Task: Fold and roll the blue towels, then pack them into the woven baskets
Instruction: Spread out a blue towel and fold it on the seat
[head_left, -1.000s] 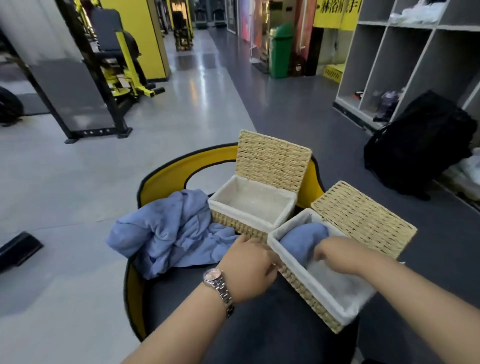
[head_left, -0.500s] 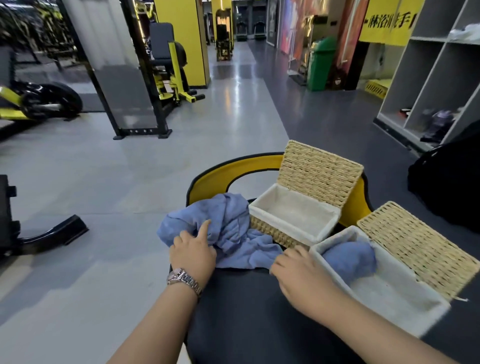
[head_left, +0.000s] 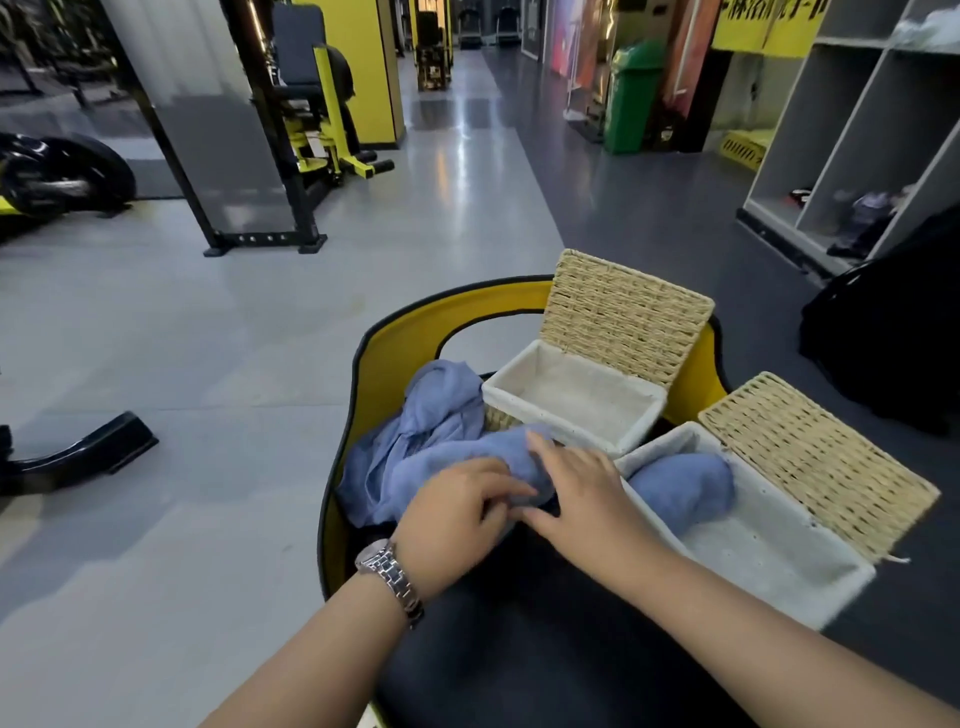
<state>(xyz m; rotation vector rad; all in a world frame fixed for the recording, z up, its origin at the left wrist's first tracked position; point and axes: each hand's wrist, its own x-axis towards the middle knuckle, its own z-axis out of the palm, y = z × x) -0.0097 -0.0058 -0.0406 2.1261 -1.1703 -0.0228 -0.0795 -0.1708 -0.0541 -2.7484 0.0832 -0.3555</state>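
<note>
A crumpled heap of blue towels (head_left: 415, 447) lies on the black seat, left of two woven baskets with white liners and raised lids. The far basket (head_left: 644, 415) holds nothing. A rolled blue towel (head_left: 685, 488) lies in the left end of the near basket (head_left: 831, 587). My left hand (head_left: 457, 512), with a metal watch on the wrist, pinches the near edge of the heap. My right hand (head_left: 576, 488) lies flat on the same towel beside it, fingers straight.
The seat (head_left: 519, 649) is black with a yellow raised rim (head_left: 395, 353). Grey floor drops away to the left. Gym machines (head_left: 291, 130) stand far left, grey shelving (head_left: 857, 130) and a black bag (head_left: 893, 322) to the right.
My right hand left the near basket and moved left onto the towel heap. My left hand shifted right along the heap to its near edge. The rolled towel stays in the basket.
</note>
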